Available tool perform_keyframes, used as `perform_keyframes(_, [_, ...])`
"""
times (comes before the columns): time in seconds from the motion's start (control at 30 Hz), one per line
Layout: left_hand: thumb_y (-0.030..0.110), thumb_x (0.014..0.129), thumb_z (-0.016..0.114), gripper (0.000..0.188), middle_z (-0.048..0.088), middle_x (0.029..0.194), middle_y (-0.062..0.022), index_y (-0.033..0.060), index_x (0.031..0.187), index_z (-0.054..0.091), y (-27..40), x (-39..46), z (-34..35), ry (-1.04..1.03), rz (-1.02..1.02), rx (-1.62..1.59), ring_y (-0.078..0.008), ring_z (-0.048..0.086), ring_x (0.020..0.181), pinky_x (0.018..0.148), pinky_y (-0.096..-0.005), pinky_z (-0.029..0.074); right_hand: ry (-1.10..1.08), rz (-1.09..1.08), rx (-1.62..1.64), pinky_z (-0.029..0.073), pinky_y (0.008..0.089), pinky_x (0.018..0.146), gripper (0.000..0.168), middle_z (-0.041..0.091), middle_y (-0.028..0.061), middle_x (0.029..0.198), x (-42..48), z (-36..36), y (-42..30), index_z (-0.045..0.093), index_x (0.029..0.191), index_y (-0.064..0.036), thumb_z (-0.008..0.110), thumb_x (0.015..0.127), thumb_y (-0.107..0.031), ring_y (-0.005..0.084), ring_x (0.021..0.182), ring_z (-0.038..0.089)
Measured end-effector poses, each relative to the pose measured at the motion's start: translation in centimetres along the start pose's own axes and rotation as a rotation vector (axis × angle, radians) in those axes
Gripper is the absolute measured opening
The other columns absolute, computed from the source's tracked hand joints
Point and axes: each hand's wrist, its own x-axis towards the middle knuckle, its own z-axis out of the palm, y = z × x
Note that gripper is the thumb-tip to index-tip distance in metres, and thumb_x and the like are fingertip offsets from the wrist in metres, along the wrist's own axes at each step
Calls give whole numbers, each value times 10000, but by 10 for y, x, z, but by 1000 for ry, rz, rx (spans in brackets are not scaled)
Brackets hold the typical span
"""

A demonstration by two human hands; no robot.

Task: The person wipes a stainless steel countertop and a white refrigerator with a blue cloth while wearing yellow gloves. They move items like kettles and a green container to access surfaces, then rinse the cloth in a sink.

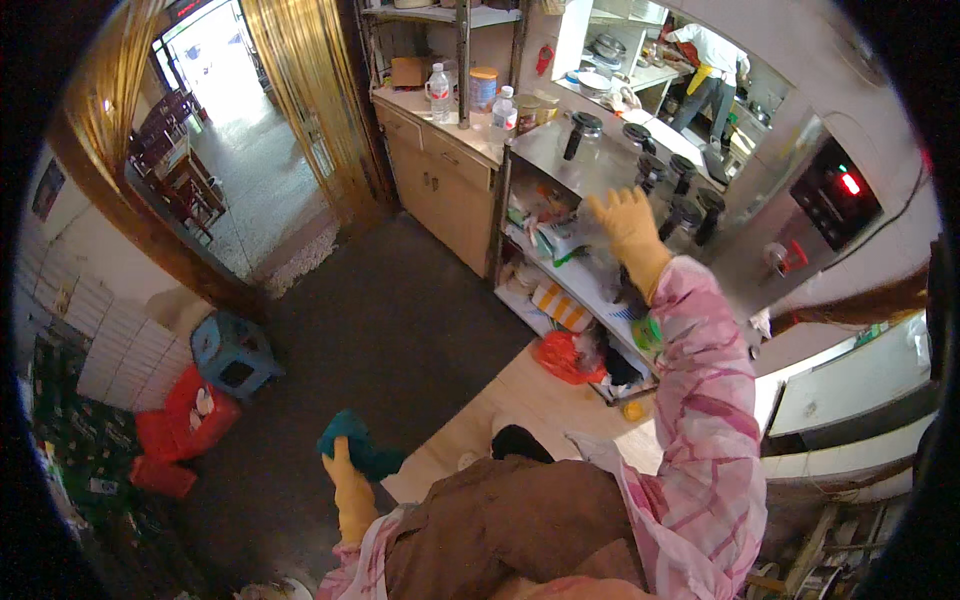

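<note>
My left hand (348, 480), in a yellow rubber glove, grips a bunched teal cloth (358, 450) low over the dark floor mat. In a matching glove, my right hand (626, 221) reaches to the front edge of a stainless steel table (551, 154), fingers apart. Nothing clear shows in its grasp, though the spot under the palm is blurred. Several clear jugs with black lids and handles stand on the table, one (583, 135) beyond my fingertips and another (681, 219) just right of my wrist.
Shelves (600, 281) under the table hold bags and packets; a red plastic bag (562, 358) sits lowest. A wooden cabinet (450, 191) carries bottles and tins. A blue plastic stool (234, 352) and red crates (187, 416) stand left. A person (709, 67) works beyond the serving hatch.
</note>
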Motion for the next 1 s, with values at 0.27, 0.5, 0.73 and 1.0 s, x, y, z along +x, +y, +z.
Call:
perform_keyframes(0.27, [254,853,769,382,685,1123,-61,122,1192,653,41,88,179,-59,-173,-182,-235,638,1006,867,-417,530,-370,-141,-200,302,538,1111,275,703,111,1108,107,191,87,751,1002,-144,509,946,-261,329,1186,590])
perform_keyframes(0.5, [271,856,774,365,689,1079,-68,118,1169,664,33,170,204,-114,-211,-34,-235,643,968,832,-393,528,-317,-186,-311,212,593,1198,300,657,166,1239,109,218,41,741,1067,-93,538,903,-238,382,1295,511])
perform_keyframes(0.73, [236,865,730,327,641,1072,-104,119,1155,636,50,308,275,-640,-40,576,-252,613,941,834,-388,504,126,42,235,295,521,1172,430,613,92,1186,130,61,-44,597,1229,-124,591,807,-205,308,1261,523])
perform_keyframes(1.0, [221,864,737,290,684,1001,-36,106,1122,675,51,329,425,-986,-165,647,-188,636,869,777,-351,525,-382,908,1118,501,434,958,471,677,158,1181,0,118,-187,589,1305,-80,655,888,-290,364,1071,643])
